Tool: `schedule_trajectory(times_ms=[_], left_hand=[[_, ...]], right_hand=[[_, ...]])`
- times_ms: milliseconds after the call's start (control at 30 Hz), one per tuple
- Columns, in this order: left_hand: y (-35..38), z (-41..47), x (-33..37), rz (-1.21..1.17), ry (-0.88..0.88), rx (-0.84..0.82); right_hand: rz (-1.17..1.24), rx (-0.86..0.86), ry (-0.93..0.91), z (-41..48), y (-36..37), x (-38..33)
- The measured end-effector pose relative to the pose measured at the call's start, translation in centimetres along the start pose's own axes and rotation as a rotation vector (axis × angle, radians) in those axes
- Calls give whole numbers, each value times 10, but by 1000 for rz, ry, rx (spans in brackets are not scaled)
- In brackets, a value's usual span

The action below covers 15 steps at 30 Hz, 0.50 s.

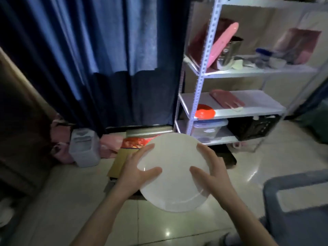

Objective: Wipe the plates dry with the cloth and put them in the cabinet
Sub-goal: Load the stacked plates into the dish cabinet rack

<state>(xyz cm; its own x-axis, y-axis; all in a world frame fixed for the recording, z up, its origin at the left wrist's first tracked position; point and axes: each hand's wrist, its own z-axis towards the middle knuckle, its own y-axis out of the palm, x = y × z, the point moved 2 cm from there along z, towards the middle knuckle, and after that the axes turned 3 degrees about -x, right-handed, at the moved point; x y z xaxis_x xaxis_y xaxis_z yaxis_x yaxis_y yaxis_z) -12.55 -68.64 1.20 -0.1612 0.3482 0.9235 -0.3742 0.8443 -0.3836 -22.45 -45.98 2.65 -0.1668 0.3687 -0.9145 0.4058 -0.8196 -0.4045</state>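
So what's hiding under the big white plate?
Both hands, left hand and right hand, hold the white plate up above the tiled floor. A cardboard piece pokes out at its left. Whatever lies straight below the plate is covered.

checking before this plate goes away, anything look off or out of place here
The white plate is whole, held at its rim by both hands. One oddity: no cloth is visible for drying. On the shelf, nothing looks spilled.
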Motion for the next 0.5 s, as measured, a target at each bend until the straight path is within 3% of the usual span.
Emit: schedule_trajectory(times_ms=[233, 500], left_hand=[[-196, -47, -81, -35, -140, 329], [-341, -118, -148, -75, -291, 767]], right_hand=[[-29, -301, -195, 51, 212, -88], [-78, -679, -338, 75, 405, -186]])
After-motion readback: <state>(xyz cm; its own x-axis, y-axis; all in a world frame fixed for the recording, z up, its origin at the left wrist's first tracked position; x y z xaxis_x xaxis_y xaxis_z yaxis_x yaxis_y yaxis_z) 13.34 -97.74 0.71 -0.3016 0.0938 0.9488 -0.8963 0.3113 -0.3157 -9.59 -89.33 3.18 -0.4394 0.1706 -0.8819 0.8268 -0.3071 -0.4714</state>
